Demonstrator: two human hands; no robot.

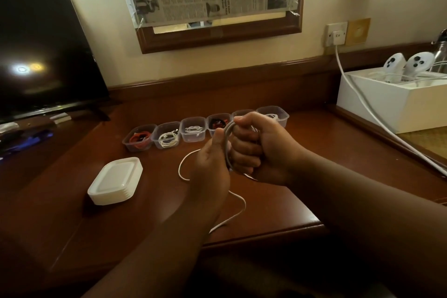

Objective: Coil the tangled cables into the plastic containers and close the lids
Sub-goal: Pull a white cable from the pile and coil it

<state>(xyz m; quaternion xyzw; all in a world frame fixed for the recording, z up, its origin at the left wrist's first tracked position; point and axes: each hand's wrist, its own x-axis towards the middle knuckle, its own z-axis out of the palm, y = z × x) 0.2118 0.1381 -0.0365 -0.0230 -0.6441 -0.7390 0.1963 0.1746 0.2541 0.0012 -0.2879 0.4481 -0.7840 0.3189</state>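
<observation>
- above the wooden desk, the right hand is fisted around loops of a white cable.
- the left hand pinches the same coil, touching the right.
- the cable's loose tail trails over the desk edge.
- behind, a row of plastic containers (several holding cables) stands open.
- a stack of lids sits left.

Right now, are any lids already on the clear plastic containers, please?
No, the clear plastic containers stand open, and the white lids sit stacked beside them.
</observation>
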